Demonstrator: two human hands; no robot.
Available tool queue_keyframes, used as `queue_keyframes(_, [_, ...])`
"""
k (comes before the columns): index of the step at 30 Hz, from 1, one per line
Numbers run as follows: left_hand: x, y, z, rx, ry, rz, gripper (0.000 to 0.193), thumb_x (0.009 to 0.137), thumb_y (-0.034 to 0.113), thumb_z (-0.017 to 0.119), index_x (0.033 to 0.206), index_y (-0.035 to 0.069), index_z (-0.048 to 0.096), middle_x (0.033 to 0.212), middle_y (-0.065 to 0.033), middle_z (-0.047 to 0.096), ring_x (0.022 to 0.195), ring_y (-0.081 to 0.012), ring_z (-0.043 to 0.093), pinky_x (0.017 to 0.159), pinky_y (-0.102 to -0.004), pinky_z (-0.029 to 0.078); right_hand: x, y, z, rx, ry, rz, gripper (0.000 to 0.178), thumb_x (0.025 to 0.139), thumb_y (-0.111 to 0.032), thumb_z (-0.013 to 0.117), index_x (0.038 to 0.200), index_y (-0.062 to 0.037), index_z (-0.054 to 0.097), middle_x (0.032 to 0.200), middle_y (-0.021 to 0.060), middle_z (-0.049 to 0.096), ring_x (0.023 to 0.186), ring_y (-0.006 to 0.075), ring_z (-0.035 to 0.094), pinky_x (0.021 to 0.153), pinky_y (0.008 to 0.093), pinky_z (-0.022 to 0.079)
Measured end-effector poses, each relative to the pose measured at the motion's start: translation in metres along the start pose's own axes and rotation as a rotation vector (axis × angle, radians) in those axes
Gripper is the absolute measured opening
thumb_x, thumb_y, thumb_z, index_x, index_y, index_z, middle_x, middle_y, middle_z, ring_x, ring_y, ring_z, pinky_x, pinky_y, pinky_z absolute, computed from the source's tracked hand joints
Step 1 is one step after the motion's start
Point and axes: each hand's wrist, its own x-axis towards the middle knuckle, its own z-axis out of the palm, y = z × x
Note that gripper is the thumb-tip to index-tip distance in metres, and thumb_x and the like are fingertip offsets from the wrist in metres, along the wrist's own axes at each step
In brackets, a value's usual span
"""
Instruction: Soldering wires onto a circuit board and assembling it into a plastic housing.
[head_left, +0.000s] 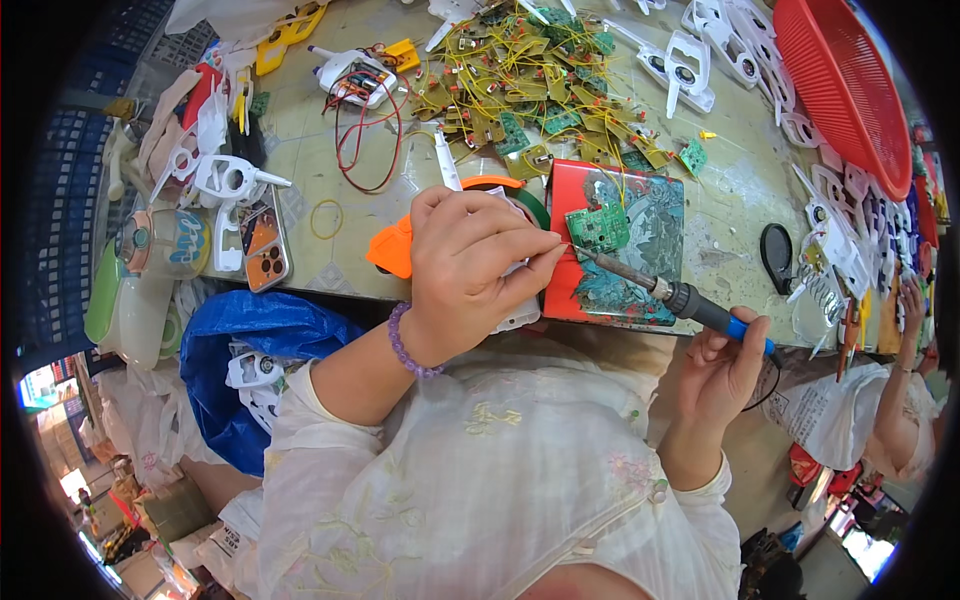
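My right hand (722,362) grips a soldering iron (692,300) by its blue and black handle. The metal tip reaches the edge of a small green circuit board (598,228), which lies on a red box with a patterned grey-blue top (640,285). At that same edge, the thumb and fingers of my left hand (480,250) pinch a thin wire; its far end is too small to make out. Beneath and beside the left hand lie an orange plastic part (392,248) and a white plastic housing (446,160), partly hidden by the hand.
A heap of circuit boards with yellow wires (530,85) covers the table's far middle. White plastic housings (690,70) lie right, beside a red basket (850,90). A blue bag (215,350) hangs at the front left. Another person's arm (897,390) shows at far right.
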Motion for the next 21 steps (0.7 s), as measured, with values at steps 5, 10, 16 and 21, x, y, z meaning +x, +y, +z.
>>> queue_keyframes(5, [0.004,0.005,0.0,0.006,-0.015,0.01,0.023,0.061,0.003,0.079,0.08,0.01,0.069,0.073,0.0011,0.062,0.075,-0.0171,0.058,0.073,-0.0333,0.036,0.001,-0.003,-0.008,0.047,-0.016,-0.011,0.033,0.096,-0.034,0.051,0.097,-0.0023,0.056,0.063,0.0039,0.055,0.052,0.0103,0.048,0.048,0.0228,0.039])
queue_keyframes(10, [0.003,0.011,-0.002,-0.021,-0.069,-0.054,0.02,0.064,0.005,0.078,0.082,0.01,0.069,0.078,-0.001,0.063,0.08,-0.0199,0.058,0.076,-0.0339,0.037,0.002,-0.003,-0.017,0.047,-0.067,-0.124,0.033,0.097,-0.034,0.049,0.101,-0.0017,0.056,0.067,0.0046,0.057,0.058,0.0095,0.05,0.05,0.0227,0.041])
queue_keyframes(16, [0.007,0.018,-0.001,0.011,-0.172,-0.084,0.013,0.07,0.011,0.075,0.082,0.013,0.068,0.08,0.0024,0.062,0.084,-0.0178,0.059,0.081,-0.0381,0.036,-0.005,-0.012,-0.037,-0.157,-0.145,-0.365,0.035,0.097,-0.035,0.047,0.104,-0.0011,0.051,0.077,0.0091,0.053,0.063,0.0117,0.05,0.052,0.022,0.043])
queue_keyframes(21, [0.007,0.018,-0.003,0.104,-0.233,0.015,0.014,0.07,0.012,0.075,0.082,0.013,0.068,0.083,0.0017,0.063,0.081,-0.0169,0.06,0.085,-0.0391,0.036,-0.003,-0.016,-0.04,-0.21,-0.178,-0.428,0.036,0.097,-0.037,0.048,0.103,-0.0011,0.051,0.073,0.0088,0.049,0.062,0.0135,0.047,0.05,0.0223,0.04])
